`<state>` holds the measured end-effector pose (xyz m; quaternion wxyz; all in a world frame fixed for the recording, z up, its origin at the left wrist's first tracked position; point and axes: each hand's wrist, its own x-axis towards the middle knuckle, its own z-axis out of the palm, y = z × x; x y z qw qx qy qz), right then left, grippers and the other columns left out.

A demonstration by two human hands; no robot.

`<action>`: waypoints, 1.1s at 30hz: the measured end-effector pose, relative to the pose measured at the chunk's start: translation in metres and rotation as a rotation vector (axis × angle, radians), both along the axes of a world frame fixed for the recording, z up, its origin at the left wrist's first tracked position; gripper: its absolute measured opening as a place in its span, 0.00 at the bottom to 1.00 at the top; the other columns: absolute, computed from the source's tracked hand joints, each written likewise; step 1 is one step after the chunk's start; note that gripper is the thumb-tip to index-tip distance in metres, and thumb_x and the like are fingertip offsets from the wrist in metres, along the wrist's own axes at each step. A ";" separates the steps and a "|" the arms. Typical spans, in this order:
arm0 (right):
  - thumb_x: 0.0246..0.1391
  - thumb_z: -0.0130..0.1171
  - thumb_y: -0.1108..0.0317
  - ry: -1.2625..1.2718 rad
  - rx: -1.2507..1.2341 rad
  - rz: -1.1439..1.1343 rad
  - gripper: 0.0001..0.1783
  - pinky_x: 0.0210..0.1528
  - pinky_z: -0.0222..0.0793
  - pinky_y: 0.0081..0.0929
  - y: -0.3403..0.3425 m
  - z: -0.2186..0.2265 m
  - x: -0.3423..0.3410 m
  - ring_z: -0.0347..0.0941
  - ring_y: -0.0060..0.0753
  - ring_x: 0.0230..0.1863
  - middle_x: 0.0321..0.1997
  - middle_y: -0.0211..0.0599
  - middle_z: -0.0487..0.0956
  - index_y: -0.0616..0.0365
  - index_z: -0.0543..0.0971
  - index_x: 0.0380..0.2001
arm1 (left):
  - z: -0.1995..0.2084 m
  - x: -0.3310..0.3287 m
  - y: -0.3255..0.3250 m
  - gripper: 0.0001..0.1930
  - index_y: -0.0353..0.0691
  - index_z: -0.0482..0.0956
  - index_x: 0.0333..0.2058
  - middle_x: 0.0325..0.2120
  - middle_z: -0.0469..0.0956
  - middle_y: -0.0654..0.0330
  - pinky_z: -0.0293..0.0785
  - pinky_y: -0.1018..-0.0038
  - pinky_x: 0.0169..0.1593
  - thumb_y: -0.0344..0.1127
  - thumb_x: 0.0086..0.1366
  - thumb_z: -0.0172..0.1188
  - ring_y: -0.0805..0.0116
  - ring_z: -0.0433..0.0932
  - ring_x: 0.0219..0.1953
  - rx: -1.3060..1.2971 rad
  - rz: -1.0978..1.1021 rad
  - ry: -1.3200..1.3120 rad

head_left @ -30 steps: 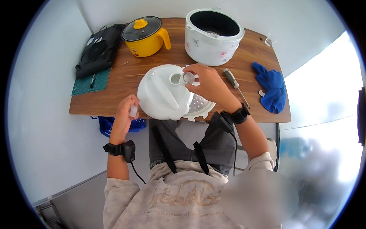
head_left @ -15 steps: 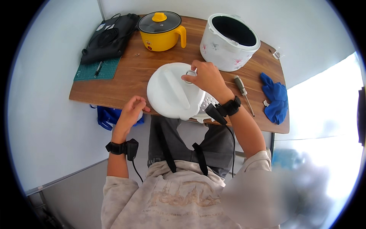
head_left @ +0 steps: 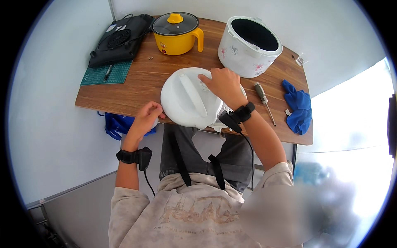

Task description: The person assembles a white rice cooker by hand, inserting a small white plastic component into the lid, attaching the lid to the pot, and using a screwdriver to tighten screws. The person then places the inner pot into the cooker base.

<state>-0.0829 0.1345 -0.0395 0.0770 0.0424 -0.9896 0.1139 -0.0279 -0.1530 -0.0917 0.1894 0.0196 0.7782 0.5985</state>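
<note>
Head view: what is drawing attention here?

A white lid [head_left: 175,101], lying on the worktop [head_left: 124,95] near its front edge, while a white cooker body [head_left: 240,58] is standing open beyond it.

And the hands?

The right hand [head_left: 225,84] is partly covering a round fitting [head_left: 204,86] on the lid, fingers bending down; whether they are gripping it, I cannot tell. The left hand [head_left: 147,118] is curling at the lid's left edge, with a pale round piece [head_left: 155,122] partly showing beneath; whether its fingers are closing on that, I cannot tell either.

Which step?

Seemingly, the right hand is working the fitting at its place; the next move is probably calling for a steadied lid and even pressure.
</note>
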 end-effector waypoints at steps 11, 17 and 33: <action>0.62 0.57 0.43 0.092 -0.101 -0.012 0.28 0.38 0.76 0.47 0.020 -0.003 0.014 0.81 0.54 0.36 0.33 0.54 0.83 0.63 0.78 0.38 | 0.003 0.000 -0.004 0.15 0.46 0.72 0.50 0.42 0.84 0.63 0.54 0.82 0.21 0.44 0.70 0.55 0.82 0.68 0.26 -0.041 0.151 0.048; 0.63 0.55 0.41 -0.184 -0.373 -0.003 0.35 0.52 0.73 0.52 0.035 -0.019 0.014 0.79 0.61 0.48 0.46 0.64 0.81 0.68 0.71 0.52 | 0.014 0.003 0.005 0.15 0.40 0.72 0.51 0.48 0.82 0.53 0.68 0.72 0.55 0.37 0.68 0.56 0.68 0.76 0.51 0.048 0.211 0.005; 0.50 0.72 0.62 -0.554 -1.415 -0.049 0.38 0.45 0.78 0.30 0.034 -0.002 0.026 0.78 0.36 0.47 0.50 0.51 0.77 0.72 0.66 0.57 | 0.023 0.010 0.007 0.11 0.49 0.74 0.47 0.47 0.82 0.66 0.52 0.84 0.21 0.44 0.70 0.56 0.87 0.64 0.22 0.158 0.144 -0.027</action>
